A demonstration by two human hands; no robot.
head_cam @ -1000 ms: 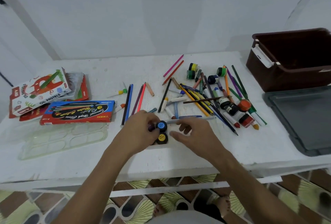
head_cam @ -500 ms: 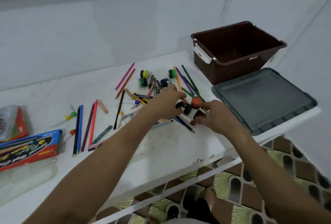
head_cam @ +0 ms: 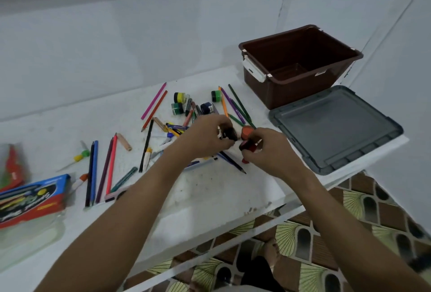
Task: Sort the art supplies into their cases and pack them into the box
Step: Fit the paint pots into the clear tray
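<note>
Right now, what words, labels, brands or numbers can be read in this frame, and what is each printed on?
None reads for certain.
Blue and red pencil case: script lettering on its black oval and a small brand mark on the red strip, both too blurred to read.
Red packet at the left edge: print blurred, unreadable.
Paint pots, brown box, grey lid: no text visible.

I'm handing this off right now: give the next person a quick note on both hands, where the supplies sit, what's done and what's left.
Left hand: grips a black paint pot.
Right hand: grips a red paint pot; an orange-capped pot sits right next to it.
Pencils, markers and other pots lie scattered on the white table.
Brown box holds nothing visible; its grey lid lies beside it.
Blue case at far left.
Nothing packed yet; all sorting remains.
</note>
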